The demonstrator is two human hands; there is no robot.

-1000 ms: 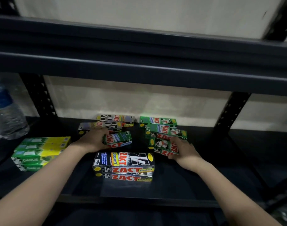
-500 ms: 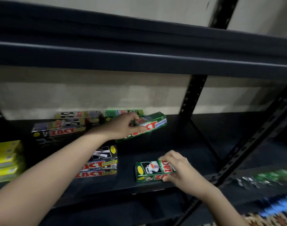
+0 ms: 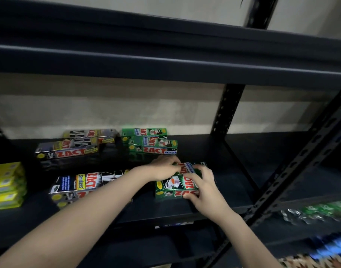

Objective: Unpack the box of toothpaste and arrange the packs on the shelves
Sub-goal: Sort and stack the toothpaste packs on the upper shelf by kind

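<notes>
Head view, only one. Dark metal shelf (image 3: 233,171), both forearms reaching in from below.

Left hand (image 3: 163,167) curled over the far-left end of a green pack (image 3: 191,168), fingertips pinching its top edge. Right hand (image 3: 199,187) curled round the right end of the front green stack (image 3: 171,187), thumb low on the front face, fingers (image 3: 191,177) hooked over the top. Upper green pack lying on or just behind the stack's top pack, slightly skewed; exact seating hidden by both hands.

Elsewhere on the same shelf: green stack at the back (image 3: 152,144), touching the wall side. Two silver-black smokers packs at back left (image 3: 69,147), offset from each other. Front silver-black stack (image 3: 82,183), partly covered by the left forearm. Yellow packs (image 3: 6,184) at far left edge. Blurred green and blue goods (image 3: 320,211) on a lower level to the right. Supply box not in view.

Step in hand, as judged: placing and squaring a green pack onto the front green stack, mid-arrangement. Task looks partly done, several groups already sorted by colour.

Next move likely calls for: nudging the upper pack flush with the stack edges, steadying the stack with the right hand while letting go with the left, avoiding a shove toward the shelf's front lip.
</notes>
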